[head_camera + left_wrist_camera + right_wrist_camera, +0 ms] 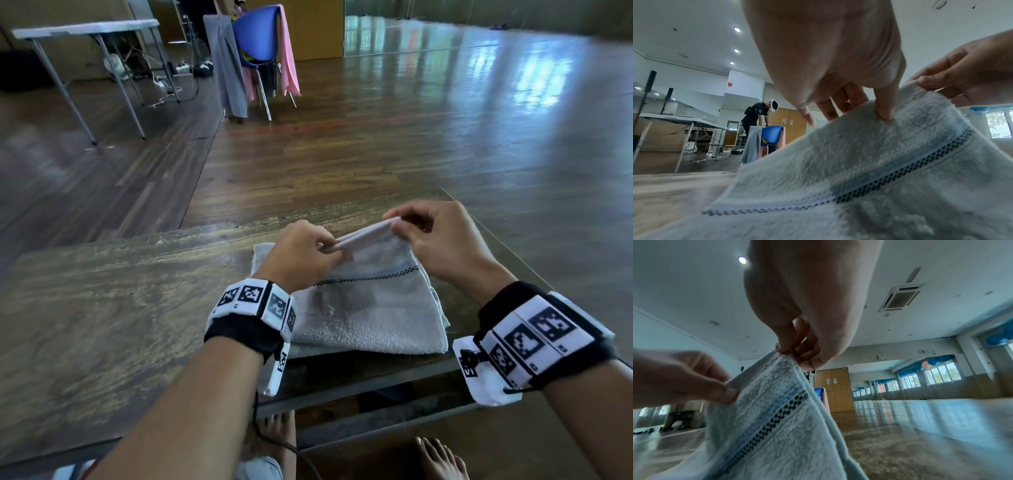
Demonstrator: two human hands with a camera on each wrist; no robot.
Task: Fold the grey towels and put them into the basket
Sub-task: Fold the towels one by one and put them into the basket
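A pale grey towel (370, 315) with a dark checked stripe lies partly folded on the wooden table (102, 308). Its far edge is lifted off the table. My left hand (305, 257) pinches the left end of that edge between thumb and fingers. At the right end of the edge my right hand (435, 233) pinches the corner. The left wrist view has the towel (859, 170) rising to my left fingers (884, 107). Seen from the right wrist, the towel (766, 426) hangs from my right fingers (789, 345). No basket is in view.
The towel sits near the table's right end, whose front edge (342, 401) is close to my body. Wooden floor lies beyond. Far back stand a blue chair (257, 37) draped with grey and pink cloths, and a white folding table (85, 27). Another person (756, 116) bends over near the chair.
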